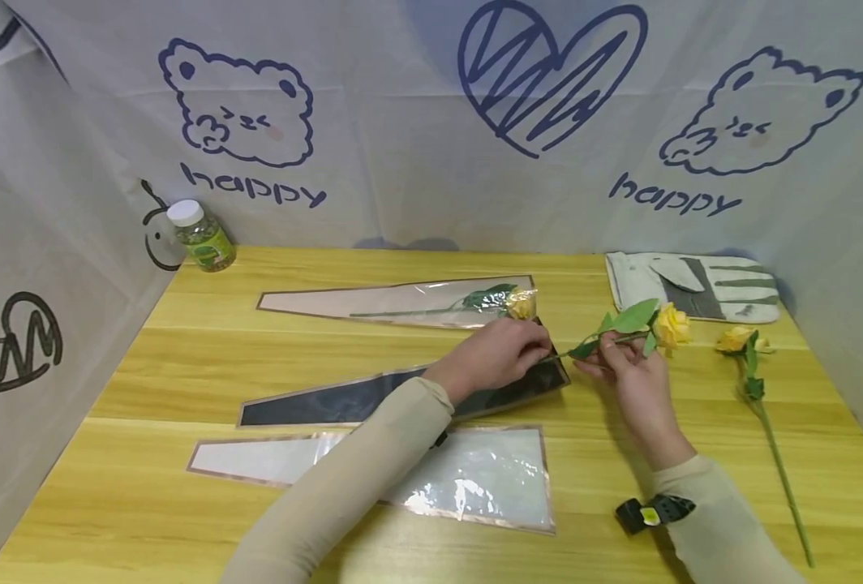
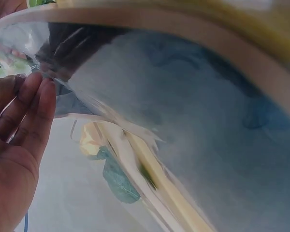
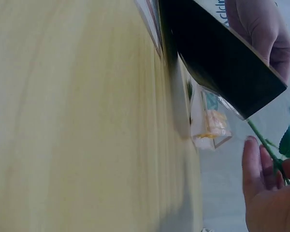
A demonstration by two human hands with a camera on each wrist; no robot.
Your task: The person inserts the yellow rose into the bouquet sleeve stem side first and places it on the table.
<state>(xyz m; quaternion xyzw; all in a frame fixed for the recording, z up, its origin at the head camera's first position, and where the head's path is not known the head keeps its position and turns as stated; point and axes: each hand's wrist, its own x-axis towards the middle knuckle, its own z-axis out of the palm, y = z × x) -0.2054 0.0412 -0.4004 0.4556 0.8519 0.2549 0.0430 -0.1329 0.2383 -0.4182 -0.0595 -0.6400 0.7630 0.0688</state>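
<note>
My left hand [image 1: 495,357] pinches the wide end of a long tapered black flower sleeve [image 1: 344,401], which it lifts off the table. In the left wrist view, the fingers [image 2: 31,113] and thumb meet at the sleeve's clear film. My right hand [image 1: 639,393] grips the green stem of a yellow artificial rose [image 1: 671,326], its bloom pointing right. The stem's lower end reaches the sleeve's mouth; how far in it lies is hidden. In the right wrist view, the stem [image 3: 258,130] runs from the right fingers to the sleeve's edge.
Behind lies a pale sleeve [image 1: 322,304] with a yellow rose inside. A white sleeve [image 1: 475,470] lies in front, partly under the left forearm. Another rose [image 1: 774,430] lies at the right. A glove [image 1: 629,280] and a lidded jar [image 1: 208,243] stand near the back cloth.
</note>
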